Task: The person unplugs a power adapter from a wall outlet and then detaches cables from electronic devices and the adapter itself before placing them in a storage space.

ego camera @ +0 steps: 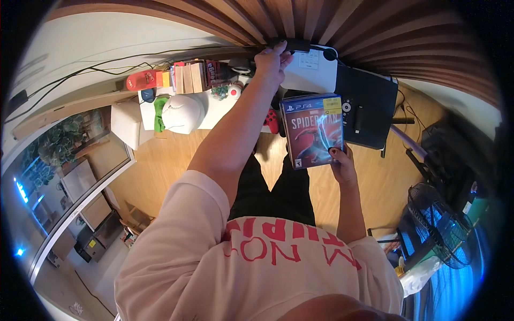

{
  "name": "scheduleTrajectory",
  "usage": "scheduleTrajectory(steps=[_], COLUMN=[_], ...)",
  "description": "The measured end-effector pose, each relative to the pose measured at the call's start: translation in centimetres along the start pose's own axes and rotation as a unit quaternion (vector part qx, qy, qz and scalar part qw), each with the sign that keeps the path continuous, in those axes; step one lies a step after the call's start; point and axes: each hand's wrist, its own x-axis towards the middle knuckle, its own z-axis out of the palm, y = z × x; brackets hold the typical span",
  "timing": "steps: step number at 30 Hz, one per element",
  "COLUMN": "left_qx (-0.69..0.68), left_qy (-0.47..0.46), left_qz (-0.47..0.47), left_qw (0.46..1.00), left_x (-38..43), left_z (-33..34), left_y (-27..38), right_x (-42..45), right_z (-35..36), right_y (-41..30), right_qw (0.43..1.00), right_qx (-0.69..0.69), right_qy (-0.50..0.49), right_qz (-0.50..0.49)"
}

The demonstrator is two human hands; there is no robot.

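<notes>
My right hand [343,162] grips a small stack of PS4 game cases [313,130], its thumb on the front of the top Spider-Man case. A yellow sticker is on that case's upper corner. My left hand [274,63] reaches forward to the wooden slats and has its thumb and fingers at the left end of a black bar-shaped device [299,45]. Just below the device is a white panel [311,74] bearing a printed label. A red game controller [272,121] shows beside the cases, partly hidden by my left arm.
To the right, a black flat surface [369,90] carries a remote [346,114] and a small black stick [358,120]. On the white shelf [219,112] are a white cap [182,114], a succulent [219,92] and books [188,78]. A fan [439,226] stands at lower right.
</notes>
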Motion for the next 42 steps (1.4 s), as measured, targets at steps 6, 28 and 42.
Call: scheduleTrajectory(steps=[6, 28, 42], left_qx=[-0.017, 0.120, 0.242], left_qy=[-0.023, -0.166, -0.072], left_qz=[-0.051, -0.086, -0.010], left_qw=[0.998, 0.975, 0.967], left_x=[-0.2, 0.5, -12.6], left_z=[-0.3, -4.4, -18.4], left_y=[0.7, 3.1, -1.0], right_x=[0.1, 7.4, 1.2], right_z=[0.6, -1.0, -0.2], right_y=[-0.1, -3.1, -0.1], right_qw=[1.000, 0.999, 1.000], right_qx=[0.015, -0.012, -0.010], right_qy=[-0.007, 0.004, 0.002], right_qz=[-0.006, -0.042, 0.021])
